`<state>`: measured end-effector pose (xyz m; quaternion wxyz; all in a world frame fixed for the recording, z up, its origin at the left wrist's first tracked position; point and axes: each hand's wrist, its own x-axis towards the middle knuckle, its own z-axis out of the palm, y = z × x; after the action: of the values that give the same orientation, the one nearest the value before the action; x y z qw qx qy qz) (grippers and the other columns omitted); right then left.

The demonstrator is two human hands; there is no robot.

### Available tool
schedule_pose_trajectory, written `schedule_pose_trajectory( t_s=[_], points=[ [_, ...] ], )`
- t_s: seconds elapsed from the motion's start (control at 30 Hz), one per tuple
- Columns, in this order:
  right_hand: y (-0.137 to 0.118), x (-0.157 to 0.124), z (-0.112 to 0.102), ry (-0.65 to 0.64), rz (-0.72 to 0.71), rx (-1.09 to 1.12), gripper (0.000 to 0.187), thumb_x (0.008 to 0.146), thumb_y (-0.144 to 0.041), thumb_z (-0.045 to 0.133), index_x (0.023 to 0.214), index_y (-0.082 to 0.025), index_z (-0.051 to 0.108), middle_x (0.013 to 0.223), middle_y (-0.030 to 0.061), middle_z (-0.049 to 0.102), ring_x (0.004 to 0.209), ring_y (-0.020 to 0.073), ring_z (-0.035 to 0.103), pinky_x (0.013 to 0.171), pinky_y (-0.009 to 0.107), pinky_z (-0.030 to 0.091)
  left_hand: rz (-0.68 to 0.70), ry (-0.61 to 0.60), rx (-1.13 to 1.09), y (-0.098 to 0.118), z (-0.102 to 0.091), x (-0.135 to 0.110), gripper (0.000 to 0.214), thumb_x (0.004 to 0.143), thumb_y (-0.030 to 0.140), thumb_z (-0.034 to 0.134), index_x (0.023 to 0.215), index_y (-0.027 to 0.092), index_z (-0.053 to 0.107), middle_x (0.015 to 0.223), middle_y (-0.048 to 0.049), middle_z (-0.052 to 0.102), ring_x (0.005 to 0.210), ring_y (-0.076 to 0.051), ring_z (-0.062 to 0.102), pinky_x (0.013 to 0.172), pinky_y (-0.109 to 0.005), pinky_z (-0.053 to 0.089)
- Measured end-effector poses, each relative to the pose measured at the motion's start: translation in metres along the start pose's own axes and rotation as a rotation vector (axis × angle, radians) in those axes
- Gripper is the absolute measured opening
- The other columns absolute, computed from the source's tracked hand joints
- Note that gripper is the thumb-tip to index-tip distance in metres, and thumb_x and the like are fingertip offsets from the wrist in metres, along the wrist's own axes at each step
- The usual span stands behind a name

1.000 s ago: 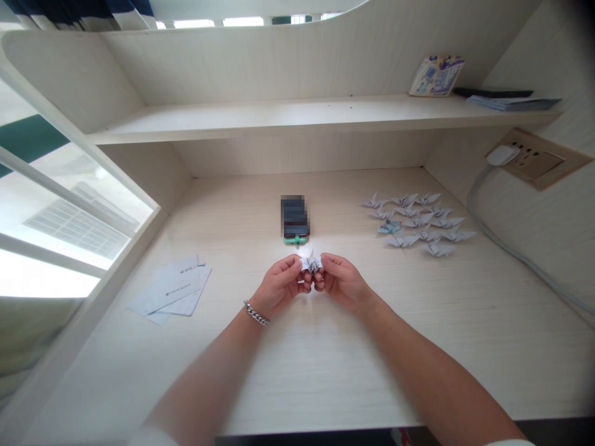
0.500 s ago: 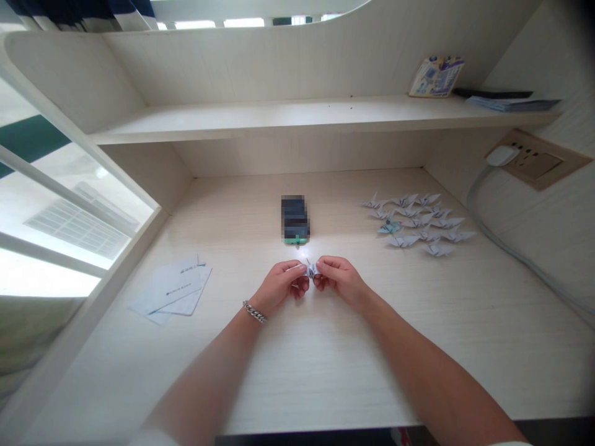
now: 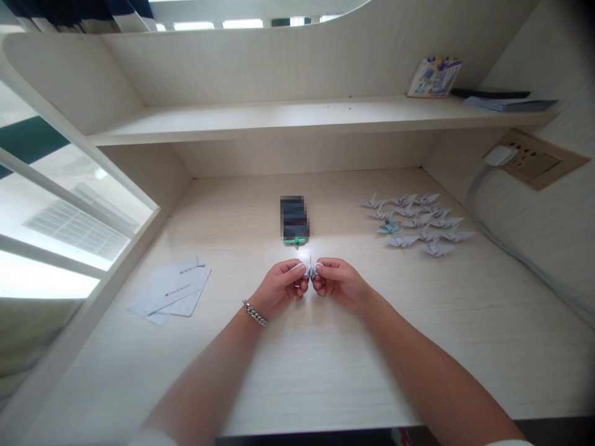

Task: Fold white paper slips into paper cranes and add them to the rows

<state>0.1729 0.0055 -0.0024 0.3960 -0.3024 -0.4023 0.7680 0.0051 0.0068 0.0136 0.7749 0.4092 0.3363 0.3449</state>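
Both forearms come in from the bottom of view. Left hand [image 3: 279, 287], chain bracelet [image 3: 255, 313] on its wrist, and right hand [image 3: 339, 285] are closed in a pinch on a small folded paper crane [image 3: 311, 269], held between them just above the pale wood desk [image 3: 297, 365], near a phone [image 3: 294, 218]. Farther: rows of paper cranes [image 3: 416, 223] right, loose papers [image 3: 170, 288] left, shelf [image 3: 297, 118] and wall socket [image 3: 534, 161] beyond.

The smartphone [image 3: 294, 219] is pixelated and unreadable; the small paper crane [image 3: 311, 269] is mostly hidden between the left hand [image 3: 280, 288] and right hand [image 3: 339, 285].
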Motion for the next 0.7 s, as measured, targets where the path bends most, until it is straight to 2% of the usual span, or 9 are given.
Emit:
schedule_pose_trajectory(
  t_s=[0.3, 0.7],
  points=[
    [0.0044, 0.0018, 0.0050, -0.026, -0.041, 0.211, 0.019, 0.077, -0.032, 0.061, 0.071, -0.015, 0.055, 0.059, -0.0001, 0.056, 0.049, 0.0092, 0.049, 0.046, 0.021, 0.033, 0.055, -0.016, -0.139, -0.0029, 0.0021, 0.0014, 0.024, 0.078, 0.036, 0.057, 0.073, 0.013, 0.051, 0.057, 0.0008, 0.050, 0.046, -0.005, 0.043, 0.042, -0.017, 0.030],
    [0.0039, 0.0014, 0.0075, -0.014, -0.053, 0.227, 0.021, 0.075, -0.034, 0.063, 0.069, -0.016, 0.054, 0.058, 0.0002, 0.055, 0.050, 0.0099, 0.048, 0.048, 0.023, 0.034, 0.079, -0.028, -0.174, -0.0043, 0.0021, 0.0017, 0.025, 0.076, 0.037, 0.060, 0.072, 0.013, 0.052, 0.059, 0.0004, 0.051, 0.048, -0.006, 0.044, 0.045, -0.018, 0.032]
  ],
)
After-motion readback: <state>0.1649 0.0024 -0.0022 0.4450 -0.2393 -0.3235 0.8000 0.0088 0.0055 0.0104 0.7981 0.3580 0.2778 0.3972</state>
